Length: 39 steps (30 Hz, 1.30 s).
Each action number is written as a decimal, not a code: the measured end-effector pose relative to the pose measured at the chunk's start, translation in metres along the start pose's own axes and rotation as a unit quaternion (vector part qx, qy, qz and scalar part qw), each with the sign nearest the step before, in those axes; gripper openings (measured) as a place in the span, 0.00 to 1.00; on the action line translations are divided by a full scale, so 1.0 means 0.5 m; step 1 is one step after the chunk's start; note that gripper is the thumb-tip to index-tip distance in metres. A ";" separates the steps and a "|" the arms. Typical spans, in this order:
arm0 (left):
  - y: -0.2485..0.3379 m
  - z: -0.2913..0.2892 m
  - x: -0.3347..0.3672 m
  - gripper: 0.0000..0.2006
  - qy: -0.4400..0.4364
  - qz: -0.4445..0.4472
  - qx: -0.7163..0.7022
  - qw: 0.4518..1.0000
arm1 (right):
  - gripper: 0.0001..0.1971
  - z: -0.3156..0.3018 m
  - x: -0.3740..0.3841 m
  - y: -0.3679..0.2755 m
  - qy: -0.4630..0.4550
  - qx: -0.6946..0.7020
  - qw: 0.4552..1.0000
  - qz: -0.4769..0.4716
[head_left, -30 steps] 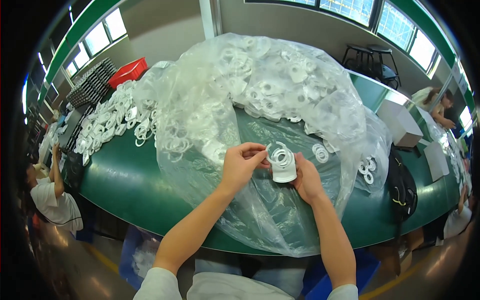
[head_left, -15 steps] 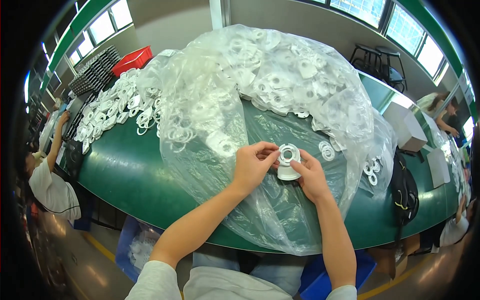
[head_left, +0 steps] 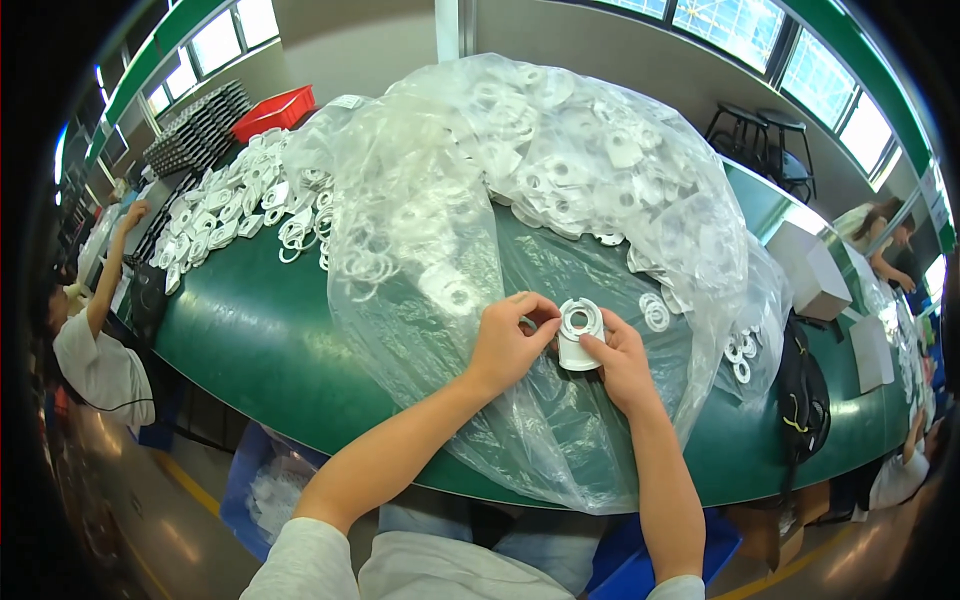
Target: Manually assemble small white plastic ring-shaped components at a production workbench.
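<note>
A white plastic part (head_left: 579, 350), with a round ring at its top and a flared skirt below, is upright in my right hand (head_left: 624, 366). The thumb presses on its front while the other fingers go behind it. Close by its left edge, my left hand (head_left: 512, 340) is closed in a pinch. Whatever sits between those fingertips is too small or hidden to make out. Under both hands spreads a large clear plastic bag (head_left: 530, 440). Its far side covers a heap of similar white parts (head_left: 570, 170).
More white parts (head_left: 225, 210) are piled at the left, before a red bin (head_left: 272, 113). Loose white rings (head_left: 655, 312) lie right of my hands. A white box (head_left: 808, 268) and black bag (head_left: 808, 390) stand at the right. Blue bins (head_left: 245, 490) sit below the table edge (head_left: 290, 440).
My left fingertips have come away from the ring's top to beside its left edge. The part in my right hand has tipped slightly, showing more of its flat front.
</note>
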State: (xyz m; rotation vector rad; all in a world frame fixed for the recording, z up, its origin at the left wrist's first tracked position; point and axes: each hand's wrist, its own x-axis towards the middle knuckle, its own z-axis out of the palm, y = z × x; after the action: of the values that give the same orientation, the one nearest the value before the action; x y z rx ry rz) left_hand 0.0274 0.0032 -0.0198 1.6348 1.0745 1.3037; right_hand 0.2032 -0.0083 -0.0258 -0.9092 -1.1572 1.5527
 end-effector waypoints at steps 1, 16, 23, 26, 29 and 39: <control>0.003 0.000 -0.002 0.04 0.001 0.000 0.000 1.000 | 0.20 -0.002 0.000 0.001 -0.001 -0.001 1.000 0.000; 0.010 -0.003 -0.012 0.09 -0.002 0.001 -0.028 1.000 | 0.23 0.004 -0.004 0.010 0.002 -0.002 1.000 -0.001; 0.012 -0.003 -0.012 0.12 0.002 0.052 0.004 0.999 | 0.23 0.008 -0.007 0.005 0.021 -0.026 0.999 -0.034; 0.015 -0.006 -0.012 0.11 0.004 0.049 -0.005 0.999 | 0.22 0.013 -0.008 0.002 0.021 -0.039 0.998 -0.042; 0.015 -0.010 -0.013 0.10 0.021 0.026 -0.046 0.998 | 0.21 0.021 -0.006 0.004 0.013 -0.032 0.999 -0.042; 0.000 -0.025 -0.001 0.07 -0.027 -0.112 -0.174 0.978 | 0.16 0.041 -0.017 -0.013 -0.064 -0.017 0.998 -0.025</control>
State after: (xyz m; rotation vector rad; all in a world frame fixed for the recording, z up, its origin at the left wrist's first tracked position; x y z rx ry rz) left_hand 0.0151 0.0035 -0.0180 1.2435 0.9080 1.2131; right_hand 0.1881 -0.0211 -0.0136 -0.8072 -1.2898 1.5738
